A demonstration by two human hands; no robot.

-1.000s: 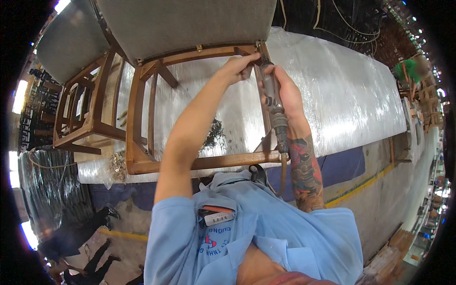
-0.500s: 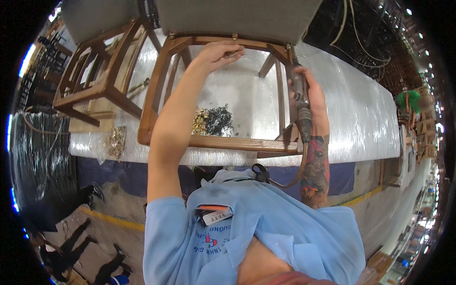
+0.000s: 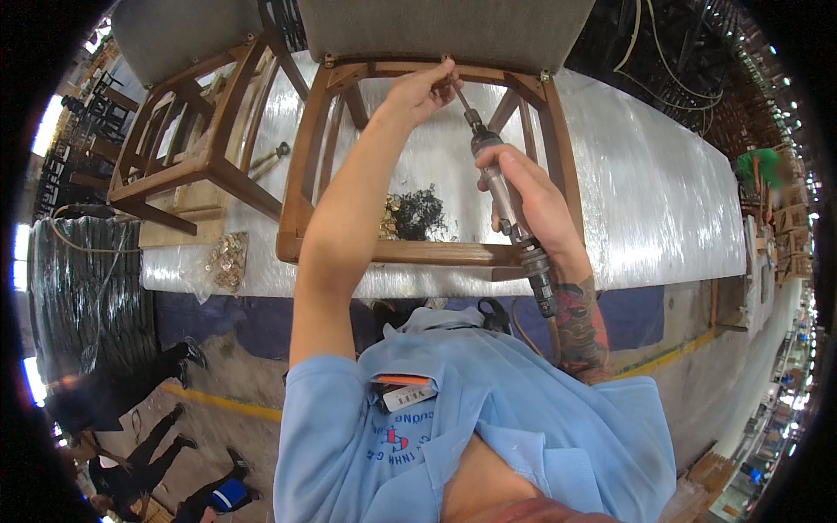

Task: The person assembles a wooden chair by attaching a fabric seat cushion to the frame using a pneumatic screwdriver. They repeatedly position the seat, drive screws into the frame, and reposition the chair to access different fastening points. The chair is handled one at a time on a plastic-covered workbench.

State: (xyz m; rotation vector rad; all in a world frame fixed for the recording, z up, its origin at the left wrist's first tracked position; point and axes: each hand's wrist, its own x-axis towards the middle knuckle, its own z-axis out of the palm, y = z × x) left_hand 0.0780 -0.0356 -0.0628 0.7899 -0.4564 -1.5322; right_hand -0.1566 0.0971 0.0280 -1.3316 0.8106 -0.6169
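The chair frame was warm brown, its seat grey; the surface shone silvery white; the screwdriver was metallic grey, the shirt light blue.

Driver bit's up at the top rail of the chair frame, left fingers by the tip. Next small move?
Probably press the pneumatic screwdriver in and drive: its bit already meets the chair frame under the seat rail, the left hand pinches at the tip, and the right hand grips the body in line.
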